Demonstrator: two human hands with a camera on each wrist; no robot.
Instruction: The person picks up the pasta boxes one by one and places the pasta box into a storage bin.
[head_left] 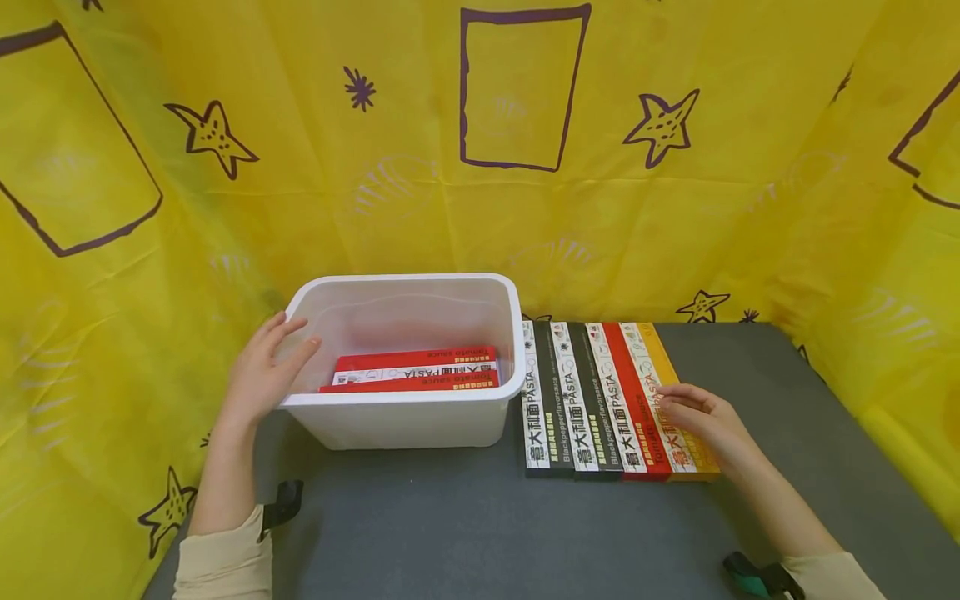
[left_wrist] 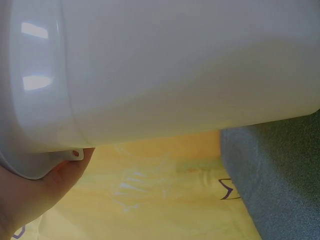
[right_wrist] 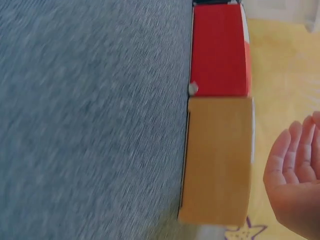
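A white plastic bin (head_left: 420, 425) stands on the dark table, with red tomato sauce pasta boxes (head_left: 408, 385) lying inside. My left hand (head_left: 262, 371) is at the bin's left rim, its thumb and fingers spread apart over the edge. From the left wrist, part of that hand shows behind the rim's lip. To the right of the bin, pasta boxes lie side by side: two black ones (head_left: 558, 400), a red one (head_left: 637, 400) and a yellow-orange one (head_left: 693, 454). My right hand (head_left: 708, 421) hovers above the yellow-orange box, fingers loosely bent and holding nothing.
Yellow cloth (head_left: 420, 208) with purple drawings hangs behind and at both sides of the grey table (head_left: 450, 533). The bin's right side stands close against the leftmost black box. Dark straps (head_left: 283, 504) are worn at the wrists.
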